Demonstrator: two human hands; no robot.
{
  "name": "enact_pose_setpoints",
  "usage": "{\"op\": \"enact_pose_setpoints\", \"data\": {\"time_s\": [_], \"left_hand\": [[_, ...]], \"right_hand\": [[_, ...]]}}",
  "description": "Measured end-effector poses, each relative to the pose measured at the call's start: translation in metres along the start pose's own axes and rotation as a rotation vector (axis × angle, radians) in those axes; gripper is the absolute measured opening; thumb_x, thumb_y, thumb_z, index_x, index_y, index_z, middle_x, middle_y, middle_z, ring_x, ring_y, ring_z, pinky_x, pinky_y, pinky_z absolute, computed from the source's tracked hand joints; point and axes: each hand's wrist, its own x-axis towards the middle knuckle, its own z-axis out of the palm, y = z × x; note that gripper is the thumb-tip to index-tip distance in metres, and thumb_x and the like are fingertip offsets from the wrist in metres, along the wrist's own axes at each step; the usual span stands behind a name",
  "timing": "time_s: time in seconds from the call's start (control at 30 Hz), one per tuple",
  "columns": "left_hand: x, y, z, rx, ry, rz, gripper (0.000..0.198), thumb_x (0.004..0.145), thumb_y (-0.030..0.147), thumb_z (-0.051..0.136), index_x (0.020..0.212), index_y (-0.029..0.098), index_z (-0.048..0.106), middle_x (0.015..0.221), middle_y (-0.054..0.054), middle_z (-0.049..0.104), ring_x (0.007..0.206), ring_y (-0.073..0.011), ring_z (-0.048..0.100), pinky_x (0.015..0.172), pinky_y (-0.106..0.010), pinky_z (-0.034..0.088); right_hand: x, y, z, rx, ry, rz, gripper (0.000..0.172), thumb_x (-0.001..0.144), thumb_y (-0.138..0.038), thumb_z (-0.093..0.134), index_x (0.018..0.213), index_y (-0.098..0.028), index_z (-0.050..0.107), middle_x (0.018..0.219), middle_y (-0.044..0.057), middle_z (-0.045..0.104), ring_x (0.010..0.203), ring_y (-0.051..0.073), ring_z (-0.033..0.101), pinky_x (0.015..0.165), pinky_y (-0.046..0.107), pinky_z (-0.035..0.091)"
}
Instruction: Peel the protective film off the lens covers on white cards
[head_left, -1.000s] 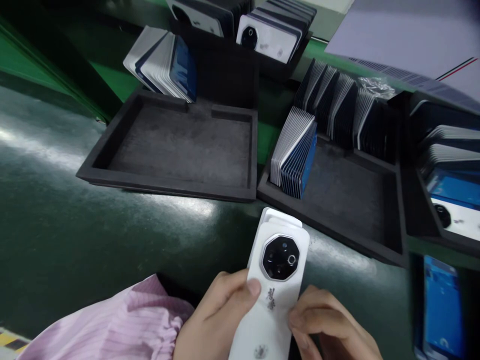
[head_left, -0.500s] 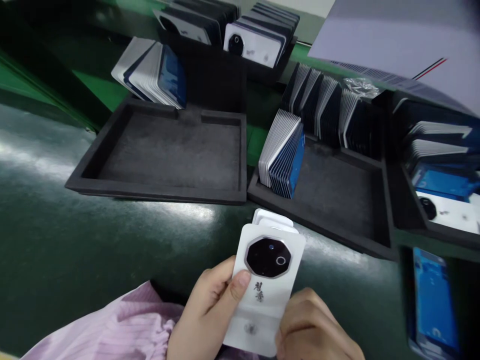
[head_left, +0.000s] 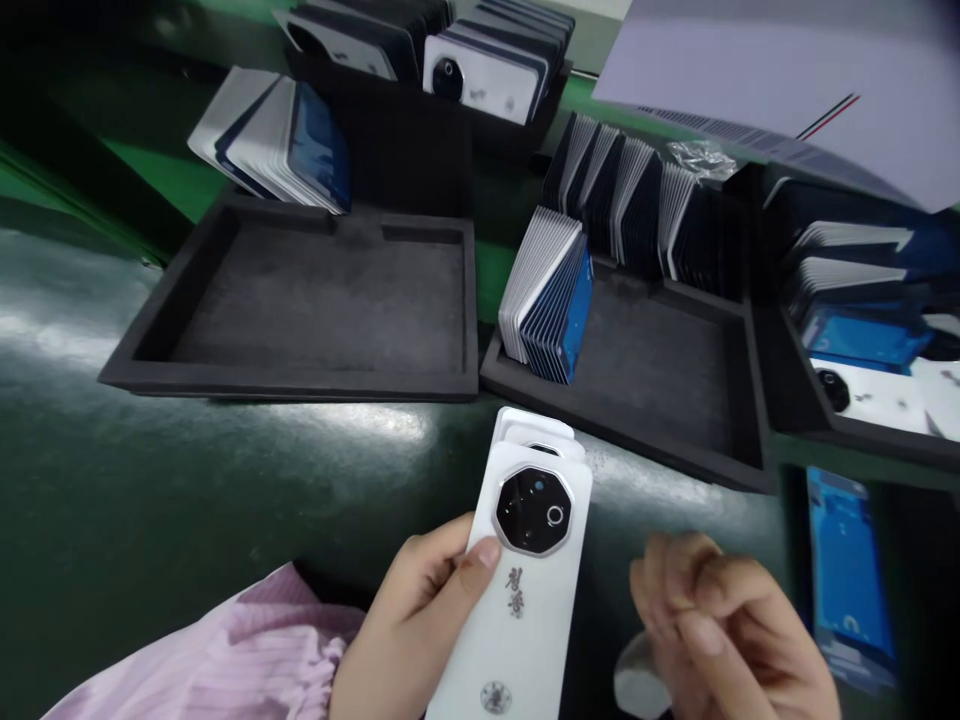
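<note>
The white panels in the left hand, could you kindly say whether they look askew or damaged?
Slightly askew: the white panels in the left hand sit unevenly, the rear ones jutting past the front one's top edge rather than lying flush. I see no damage.

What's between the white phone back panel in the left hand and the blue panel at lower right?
Head view: the right hand, with a small pale piece by it, over the dark green tabletop.
</note>
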Motion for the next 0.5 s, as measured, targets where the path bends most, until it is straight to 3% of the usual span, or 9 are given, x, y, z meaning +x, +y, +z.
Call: {"op": "enact_pose_setpoints", "data": {"time_s": [0.23, 0.4, 0.5], "left_hand": [[-0.001, 0.002, -0.001, -0.040, -0.006, -0.025, 0.048, 0.093, 0.063, 0.066, 0.085, 0.017, 0.071, 0.068, 0.002, 0.051, 0.062, -0.0124, 0.039, 0.056, -0.023, 0.029], [-0.004, -0.002, -0.003, 0.051, -0.045, 0.008, 0.048, 0.096, 0.064, 0.061, 0.090, 0.018, 0.074, 0.068, 0.002, 0.049, 0.063, -0.0138, 0.040, 0.058, -0.025, 0.030], [-0.007, -0.008, -0.003, 0.197, 0.018, 0.066, 0.049, 0.098, 0.064, 0.057, 0.091, 0.020, 0.077, 0.069, -0.001, 0.056, 0.066, -0.0168, 0.046, 0.058, -0.026, 0.034]], "right_hand": [[0.001, 0.003, -0.005, 0.077, 0.248, -0.013, 0.010, 0.091, -0.024, 0.076, 0.088, -0.024, 0.067, 0.077, 0.000, 0.048, 0.066, 0.013, 0.048, 0.055, 0.025, 0.049], [0.002, 0.001, -0.002, 0.091, 0.245, -0.020, 0.011, 0.091, -0.024, 0.077, 0.086, -0.022, 0.067, 0.076, -0.001, 0.048, 0.065, 0.011, 0.048, 0.055, 0.023, 0.050], [0.001, 0.000, 0.000, 0.064, 0.253, -0.033, 0.013, 0.091, -0.026, 0.076, 0.084, -0.022, 0.065, 0.074, -0.002, 0.048, 0.064, 0.011, 0.048, 0.053, 0.024, 0.049]]}}
